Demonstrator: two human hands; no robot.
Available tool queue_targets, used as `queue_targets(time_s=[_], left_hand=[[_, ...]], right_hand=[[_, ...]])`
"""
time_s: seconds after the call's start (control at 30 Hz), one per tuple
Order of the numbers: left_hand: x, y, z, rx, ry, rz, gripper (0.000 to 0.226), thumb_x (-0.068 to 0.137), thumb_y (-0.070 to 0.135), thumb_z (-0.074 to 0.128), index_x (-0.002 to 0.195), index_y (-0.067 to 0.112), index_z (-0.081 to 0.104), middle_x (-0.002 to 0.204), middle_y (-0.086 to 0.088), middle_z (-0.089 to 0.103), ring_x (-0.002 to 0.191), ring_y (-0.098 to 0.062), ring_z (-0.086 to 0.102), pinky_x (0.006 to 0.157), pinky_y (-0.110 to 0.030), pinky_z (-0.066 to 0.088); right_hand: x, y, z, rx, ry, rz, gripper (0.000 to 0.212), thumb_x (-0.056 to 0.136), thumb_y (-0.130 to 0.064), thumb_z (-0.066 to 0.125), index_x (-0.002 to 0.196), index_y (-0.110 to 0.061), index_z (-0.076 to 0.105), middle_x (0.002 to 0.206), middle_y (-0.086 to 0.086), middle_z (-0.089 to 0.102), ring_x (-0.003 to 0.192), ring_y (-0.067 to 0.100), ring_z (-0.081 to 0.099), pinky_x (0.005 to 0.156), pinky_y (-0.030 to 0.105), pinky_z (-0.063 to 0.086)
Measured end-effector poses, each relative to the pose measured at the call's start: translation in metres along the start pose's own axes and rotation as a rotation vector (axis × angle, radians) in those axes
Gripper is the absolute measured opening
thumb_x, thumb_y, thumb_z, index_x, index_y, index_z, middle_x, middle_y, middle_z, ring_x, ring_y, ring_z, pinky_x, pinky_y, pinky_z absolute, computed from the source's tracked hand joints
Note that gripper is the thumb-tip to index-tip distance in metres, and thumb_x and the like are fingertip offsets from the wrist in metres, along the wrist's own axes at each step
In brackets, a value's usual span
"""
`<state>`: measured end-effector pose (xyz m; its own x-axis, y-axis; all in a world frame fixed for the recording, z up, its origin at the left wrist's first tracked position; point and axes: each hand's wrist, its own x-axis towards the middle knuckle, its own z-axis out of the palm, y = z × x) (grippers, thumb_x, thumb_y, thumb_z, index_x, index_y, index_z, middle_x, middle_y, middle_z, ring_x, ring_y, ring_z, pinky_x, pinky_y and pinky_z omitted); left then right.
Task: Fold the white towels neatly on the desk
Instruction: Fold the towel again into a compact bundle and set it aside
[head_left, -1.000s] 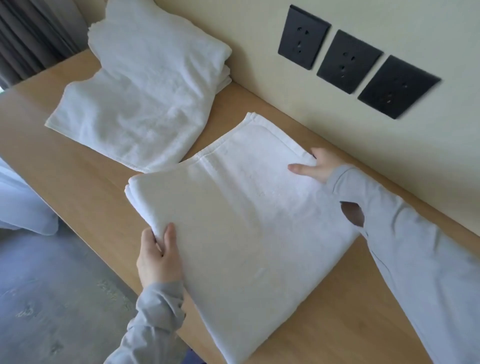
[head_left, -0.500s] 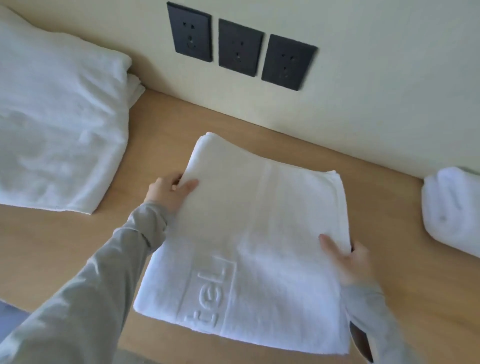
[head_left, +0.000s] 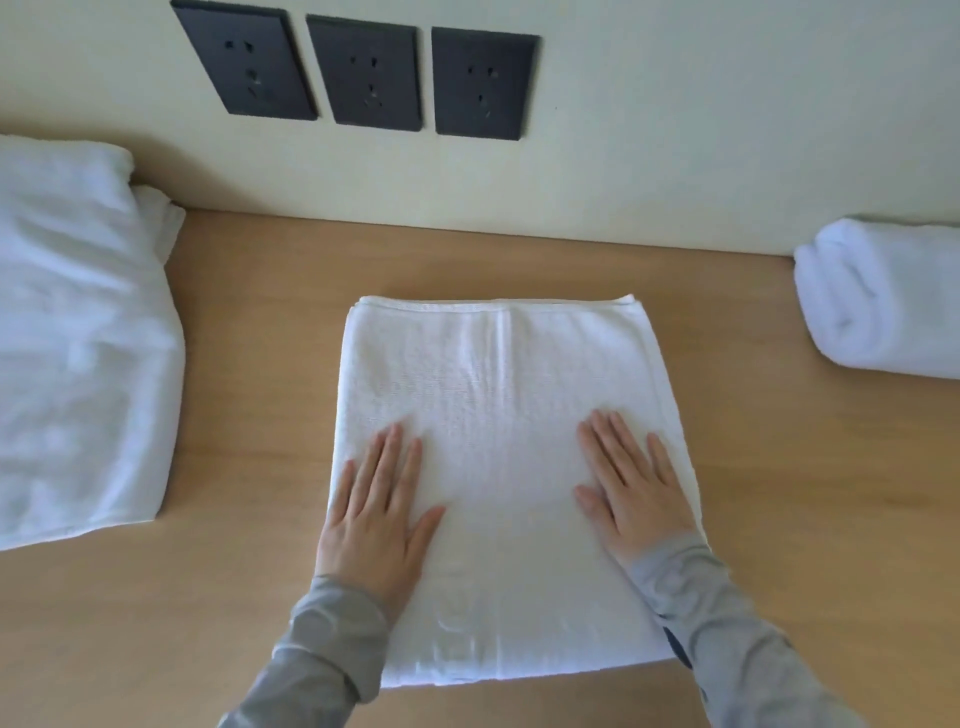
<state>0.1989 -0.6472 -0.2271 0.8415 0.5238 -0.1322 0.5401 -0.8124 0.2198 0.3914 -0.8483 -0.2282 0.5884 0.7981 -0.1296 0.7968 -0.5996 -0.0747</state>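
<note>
A folded white towel lies square on the wooden desk, in the middle. My left hand rests flat on its near left part, palm down, fingers spread. On its near right part my right hand lies flat the same way. Neither hand grips anything. A pile of loosely folded white towels sits at the left. At the far right lies a rolled white towel, against the wall.
Three black wall sockets are set in the cream wall behind the desk. Bare desk surface shows between the middle towel and the towels at either side. Grey sleeves cover both forearms.
The towel has been turned and set square to the wall. Both hands left its edges and now lie flat on top. The view has swung to face the wall.
</note>
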Motion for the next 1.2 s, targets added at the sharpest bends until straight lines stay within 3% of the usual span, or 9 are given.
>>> queue_targets(time_s=[0.23, 0.3, 0.4, 0.53, 0.63, 0.77, 0.87, 1.0, 1.2], left_hand=[[0.002, 0.002, -0.007, 0.023, -0.071, 0.041, 0.079, 0.087, 0.064, -0.007, 0.149, 0.017, 0.008, 0.158, -0.003, 0.003, 0.145, -0.021, 0.002, 0.118, -0.035, -0.004], [-0.003, -0.001, -0.015, 0.043, -0.123, 0.133, 0.086, 0.083, 0.068, -0.010, 0.149, 0.014, 0.005, 0.157, -0.005, -0.002, 0.145, -0.026, -0.003, 0.117, -0.034, -0.007], [-0.029, -0.006, -0.022, 0.079, -0.203, 0.379, 0.089, 0.087, 0.071, 0.015, 0.145, 0.005, 0.029, 0.154, -0.012, 0.023, 0.143, -0.029, 0.019, 0.114, -0.038, 0.009], [-0.059, -0.024, -0.023, 0.157, -0.307, 0.525, 0.115, 0.066, 0.087, 0.039, 0.144, 0.004, 0.031, 0.153, -0.011, 0.027, 0.141, -0.023, 0.020, 0.113, -0.040, 0.015], [-0.056, -0.034, -0.028, 0.210, -0.303, 0.563, 0.125, 0.047, 0.082, 0.059, 0.142, 0.005, 0.035, 0.151, -0.010, 0.031, 0.139, -0.023, 0.029, 0.113, -0.037, 0.017], [-0.050, -0.035, -0.037, 0.113, -0.215, 0.629, 0.102, 0.045, 0.056, 0.081, 0.130, 0.005, 0.054, 0.140, -0.012, 0.048, 0.126, -0.027, 0.049, 0.097, -0.038, 0.048], [-0.051, -0.044, -0.053, -0.167, -0.106, 0.501, 0.066, 0.049, 0.042, 0.084, 0.108, 0.015, 0.070, 0.113, 0.002, 0.063, 0.096, -0.013, 0.065, 0.072, -0.029, 0.057], [-0.035, -0.047, -0.092, -0.426, -0.067, 0.152, 0.035, 0.055, 0.052, 0.068, 0.089, 0.044, 0.065, 0.084, 0.024, 0.066, 0.075, 0.008, 0.058, 0.066, -0.009, 0.044], [0.050, -0.043, -0.140, -0.825, 0.014, -0.139, 0.039, 0.045, 0.047, 0.078, 0.082, 0.041, 0.065, 0.085, 0.012, 0.067, 0.078, -0.003, 0.061, 0.065, -0.020, 0.050]], right_hand=[[-0.006, 0.009, -0.008, 0.001, -0.178, -0.010, 0.069, 0.088, -0.054, 0.002, 0.145, -0.018, -0.008, 0.155, -0.003, -0.012, 0.143, 0.016, -0.015, 0.117, 0.039, -0.009], [-0.021, 0.011, -0.016, 0.031, -0.200, -0.120, 0.074, 0.089, -0.057, 0.014, 0.147, -0.013, 0.002, 0.156, 0.002, -0.003, 0.145, 0.022, -0.003, 0.116, 0.041, -0.002], [-0.061, 0.017, -0.021, -0.043, -0.216, -0.324, 0.081, 0.089, -0.062, 0.030, 0.147, -0.006, 0.021, 0.155, 0.010, 0.019, 0.144, 0.027, 0.016, 0.110, 0.042, 0.015], [-0.091, 0.036, -0.021, -0.098, -0.273, -0.382, 0.102, 0.076, -0.078, 0.039, 0.145, -0.005, 0.026, 0.155, 0.012, 0.021, 0.143, 0.022, 0.015, 0.110, 0.042, 0.017], [-0.087, 0.045, -0.020, -0.105, -0.232, -0.431, 0.104, 0.063, -0.061, 0.069, 0.143, -0.004, 0.033, 0.152, 0.011, 0.026, 0.141, 0.022, 0.021, 0.113, 0.038, 0.013], [-0.081, 0.054, -0.023, 0.055, -0.111, -0.453, 0.088, 0.054, -0.022, 0.090, 0.131, -0.002, 0.051, 0.140, 0.010, 0.046, 0.131, 0.024, 0.042, 0.115, 0.034, 0.020], [-0.078, 0.061, -0.035, 0.363, -0.070, -0.320, 0.066, 0.060, -0.018, 0.088, 0.120, -0.009, 0.062, 0.126, 0.002, 0.060, 0.118, 0.019, 0.057, 0.098, 0.031, 0.047], [-0.054, 0.067, -0.076, 0.781, -0.126, 0.039, 0.042, 0.059, -0.020, 0.086, 0.090, -0.041, 0.067, 0.092, -0.024, 0.069, 0.092, -0.001, 0.063, 0.078, 0.007, 0.044], [0.022, 0.075, -0.112, 1.291, 0.096, 0.266, 0.032, 0.071, -0.002, 0.078, 0.087, -0.022, 0.059, 0.068, -0.016, 0.067, 0.061, -0.001, 0.063, 0.048, 0.015, 0.049]])
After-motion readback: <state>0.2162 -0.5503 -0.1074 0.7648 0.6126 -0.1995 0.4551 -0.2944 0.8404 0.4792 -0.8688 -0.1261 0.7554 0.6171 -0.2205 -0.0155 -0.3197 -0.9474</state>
